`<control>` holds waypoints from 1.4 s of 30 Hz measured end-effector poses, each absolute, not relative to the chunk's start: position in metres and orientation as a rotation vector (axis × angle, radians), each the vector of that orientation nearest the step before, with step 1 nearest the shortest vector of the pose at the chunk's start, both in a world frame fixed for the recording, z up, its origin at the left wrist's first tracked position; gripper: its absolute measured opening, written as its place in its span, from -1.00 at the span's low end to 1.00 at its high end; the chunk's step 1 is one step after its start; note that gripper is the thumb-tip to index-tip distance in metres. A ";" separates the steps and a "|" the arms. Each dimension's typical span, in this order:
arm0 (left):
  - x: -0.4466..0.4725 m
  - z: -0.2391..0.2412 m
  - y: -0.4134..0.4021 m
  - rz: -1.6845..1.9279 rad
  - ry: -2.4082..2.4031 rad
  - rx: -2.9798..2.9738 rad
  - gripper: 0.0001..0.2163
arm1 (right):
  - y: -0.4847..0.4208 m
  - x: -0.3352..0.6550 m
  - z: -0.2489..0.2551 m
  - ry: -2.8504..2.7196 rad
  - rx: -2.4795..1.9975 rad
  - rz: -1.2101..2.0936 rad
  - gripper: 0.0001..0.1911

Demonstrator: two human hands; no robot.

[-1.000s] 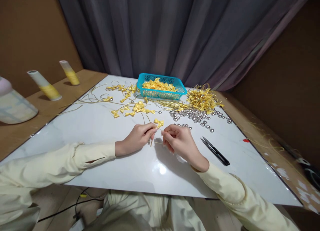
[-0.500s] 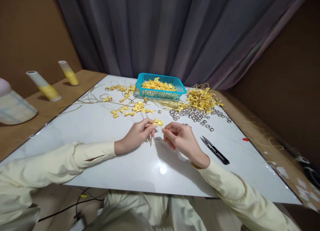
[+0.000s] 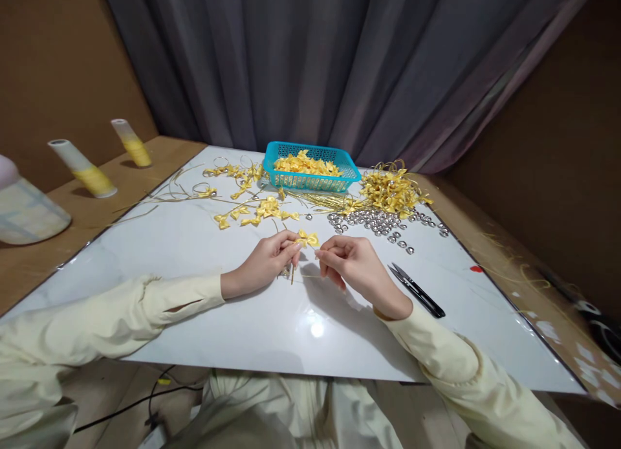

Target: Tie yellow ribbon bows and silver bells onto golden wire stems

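Observation:
A small yellow ribbon bow (image 3: 308, 239) is pinched between the thumb and fingers of my left hand (image 3: 272, 258), just above the white tabletop (image 3: 272, 329). A thin gold cord runs from the bow to the fingertips of my right hand (image 3: 352, 268), which are closed on it. Short cord ends hang below my left fingers, and something small and shiny there is partly hidden. Black thread snips (image 3: 417, 290) lie to the right of my right hand. Beyond my hands, several loose yellow bows (image 3: 268, 208) rest on the table.
A blue basket (image 3: 313, 184) of yellow bows stands at the back. Beside it lie a pile of bows with gold cord (image 3: 392, 191), a bundle of cords (image 3: 315, 201) and scattered silver rings (image 3: 378, 222). Two yellow thread cones (image 3: 92, 177) stand at left.
My right hand has shifted slightly to the right, its wrist turning a little. The bow shows a bit more fully above my left fingertips; my left hand stays nearly still.

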State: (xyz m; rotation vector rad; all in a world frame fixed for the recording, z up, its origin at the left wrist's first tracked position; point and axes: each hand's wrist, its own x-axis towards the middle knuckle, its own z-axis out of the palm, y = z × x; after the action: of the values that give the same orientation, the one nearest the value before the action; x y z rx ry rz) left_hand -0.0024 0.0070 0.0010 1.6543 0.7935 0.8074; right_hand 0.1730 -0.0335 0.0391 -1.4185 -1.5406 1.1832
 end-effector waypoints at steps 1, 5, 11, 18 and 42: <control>-0.003 0.001 0.007 0.806 0.791 1.658 -0.78 | -0.034 0.173 0.039 -1.545 -1.420 1.182 -0.81; -0.004 -0.001 0.007 0.803 0.780 1.676 -0.78 | -0.034 0.172 0.040 -1.541 -1.427 1.185 -0.81; -0.004 0.000 0.007 0.824 0.810 1.814 -0.80 | -0.037 0.168 0.039 -1.563 -1.448 1.114 -0.78; -0.004 0.002 0.002 0.827 0.776 2.095 -0.81 | -0.038 0.163 0.031 -1.643 -1.460 0.973 -0.76; -0.005 0.003 0.003 0.870 0.814 1.957 -0.83 | -0.018 0.194 0.041 -1.850 -1.426 0.763 -0.71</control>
State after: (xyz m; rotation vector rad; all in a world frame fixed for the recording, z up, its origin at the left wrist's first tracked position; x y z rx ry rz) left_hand -0.0049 0.0029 0.0034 1.9569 0.8135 0.8698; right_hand 0.1937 -0.0181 0.0414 -1.4263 -1.8495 0.7626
